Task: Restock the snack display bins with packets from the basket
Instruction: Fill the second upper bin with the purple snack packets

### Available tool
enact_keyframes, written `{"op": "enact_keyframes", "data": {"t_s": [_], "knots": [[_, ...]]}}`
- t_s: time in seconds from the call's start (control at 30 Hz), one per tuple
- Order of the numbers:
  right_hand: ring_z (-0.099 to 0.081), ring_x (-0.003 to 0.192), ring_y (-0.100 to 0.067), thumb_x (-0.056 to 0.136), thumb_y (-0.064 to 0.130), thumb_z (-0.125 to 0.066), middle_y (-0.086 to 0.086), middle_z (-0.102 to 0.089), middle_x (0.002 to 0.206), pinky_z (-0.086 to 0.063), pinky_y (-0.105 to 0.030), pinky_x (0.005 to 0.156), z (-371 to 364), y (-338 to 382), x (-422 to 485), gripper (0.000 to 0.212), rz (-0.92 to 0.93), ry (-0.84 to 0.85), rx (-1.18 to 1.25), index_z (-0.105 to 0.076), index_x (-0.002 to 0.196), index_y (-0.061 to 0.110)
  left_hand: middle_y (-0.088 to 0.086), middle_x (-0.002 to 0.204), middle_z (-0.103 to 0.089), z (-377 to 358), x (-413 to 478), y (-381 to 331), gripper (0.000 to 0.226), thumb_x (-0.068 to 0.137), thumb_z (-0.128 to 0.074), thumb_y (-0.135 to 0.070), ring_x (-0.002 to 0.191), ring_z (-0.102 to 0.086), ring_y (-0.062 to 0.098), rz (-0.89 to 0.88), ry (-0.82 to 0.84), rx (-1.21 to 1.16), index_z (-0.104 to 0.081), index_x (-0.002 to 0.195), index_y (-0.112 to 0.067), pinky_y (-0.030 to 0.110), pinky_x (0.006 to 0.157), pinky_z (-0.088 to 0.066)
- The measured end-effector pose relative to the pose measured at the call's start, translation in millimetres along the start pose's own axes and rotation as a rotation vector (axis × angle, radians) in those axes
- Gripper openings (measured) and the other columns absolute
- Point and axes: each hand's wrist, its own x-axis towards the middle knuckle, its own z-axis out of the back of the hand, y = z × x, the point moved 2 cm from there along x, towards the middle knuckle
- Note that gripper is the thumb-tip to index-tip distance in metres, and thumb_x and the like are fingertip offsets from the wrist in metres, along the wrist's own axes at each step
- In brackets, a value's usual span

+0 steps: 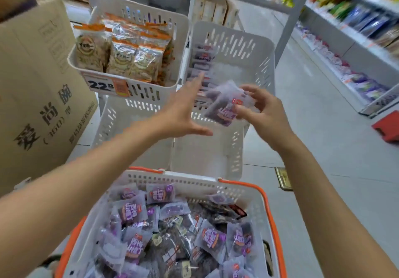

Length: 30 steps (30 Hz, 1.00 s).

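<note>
a purple packet (224, 105) is being pinched at its right edge by the right hand (263, 113), fingers curled round it — the white bin (259, 49) is lying at roughly 12 o'clock from those fingers, just beyond. the left hand (183, 113) is being held flat, fingers straight, nothing gripped, a bit nearer the bin. the basket (267, 202) is being left at 6 o'clock — loaded.
</note>
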Motion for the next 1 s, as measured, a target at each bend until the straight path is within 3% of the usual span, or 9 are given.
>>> {"op": "enact_keyframes", "data": {"t_s": [0.13,0.27,0.4,0.53,0.67,0.77,0.87,0.93,1.0], "knots": [[-0.061,0.102,-0.015,0.082,0.021,-0.076,0.004,-0.062,0.110,-0.052,-0.027,0.083,39.1,-7.3,79.7,0.037,0.037,-0.227,-0.092,-0.060,0.115,0.029,0.000,0.166,0.014,23.6,73.1,19.2,0.134,0.062,-0.068,-0.077,0.151,0.017,0.019,0.032,0.077,0.394,0.014,0.156,-0.030,0.054,0.122,0.005],[-0.053,0.105,-0.011,0.086,0.013,-0.072,0.002,-0.061,0.117,-0.036,0.000,0.077,23.7,-49.1,140.3,0.037,-0.060,-0.161,-0.274,-0.060,0.121,0.017,0.000,0.164,0.021,15.8,99.6,46.2,0.134,0.062,-0.055,-0.089,0.147,0.028,0.018,0.058,0.159,0.517,0.016,0.156,-0.025,0.055,0.120,0.012],[-0.055,0.107,-0.012,0.083,0.014,-0.077,-0.001,-0.060,0.116,-0.044,-0.021,0.090,-6.0,-84.9,165.5,0.041,-0.141,0.094,-0.220,-0.061,0.120,0.011,-0.002,0.165,0.016,7.0,98.2,60.6,0.130,0.066,-0.052,-0.088,0.147,0.029,0.015,0.010,0.065,0.529,0.009,0.157,-0.019,0.049,0.122,0.010],[-0.052,0.111,-0.018,0.088,0.014,-0.071,-0.003,-0.054,0.126,-0.041,-0.019,0.080,-17.7,-96.1,178.3,0.038,-0.167,0.142,-0.358,-0.054,0.122,0.014,-0.002,0.166,0.012,5.2,98.7,60.3,0.127,0.067,-0.050,-0.086,0.148,0.027,0.016,-0.011,0.056,0.521,0.006,0.158,-0.018,0.046,0.123,0.009],[-0.049,0.115,-0.021,0.087,0.021,-0.074,-0.004,-0.049,0.134,-0.041,-0.022,0.084,-20.5,-95.7,180.1,0.045,-0.245,0.188,-0.278,-0.050,0.125,0.018,-0.002,0.166,0.009,5.7,97.9,59.5,0.126,0.068,-0.053,-0.084,0.149,0.025,0.016,-0.008,0.051,0.516,0.004,0.158,-0.018,0.046,0.123,0.008],[-0.044,0.129,-0.019,0.087,0.025,-0.074,-0.001,-0.046,0.143,-0.034,-0.024,0.098,-13.9,-88.1,171.1,0.051,-0.249,0.142,-0.293,-0.051,0.133,0.022,-0.002,0.166,0.009,6.5,98.1,60.7,0.126,0.068,-0.057,-0.083,0.149,0.023,0.016,0.014,0.069,0.520,0.004,0.158,-0.020,0.048,0.122,0.009],[-0.047,0.124,-0.014,0.086,0.026,-0.074,0.003,-0.051,0.135,-0.037,-0.024,0.101,-11.2,-72.3,140.4,0.045,-0.105,-0.080,-0.334,-0.056,0.128,0.025,-0.001,0.166,-0.009,6.6,86.4,51.6,0.113,0.072,-0.063,-0.075,0.153,0.004,0.018,0.000,-0.012,0.460,-0.012,0.158,-0.022,0.051,0.123,0.003],[-0.053,0.107,-0.010,0.086,0.021,-0.072,0.007,-0.055,0.121,-0.044,-0.017,0.087,-16.5,-56.2,105.1,0.038,-0.016,-0.185,-0.282,-0.059,0.121,0.025,0.003,0.156,-0.038,8.0,66.9,39.6,0.091,0.077,-0.072,-0.060,0.147,-0.026,0.025,-0.076,-0.161,0.389,-0.037,0.151,-0.021,0.050,0.120,-0.017],[-0.058,0.088,-0.006,0.084,0.012,-0.071,0.006,-0.059,0.109,-0.045,-0.011,0.073,-26.6,-39.8,66.0,0.032,0.064,-0.216,-0.236,-0.063,0.115,0.019,0.007,0.132,-0.061,5.7,42.1,31.2,0.067,0.077,-0.080,-0.044,0.125,-0.051,0.031,-0.126,-0.258,0.349,-0.058,0.134,-0.017,0.047,0.104,-0.038]]}}
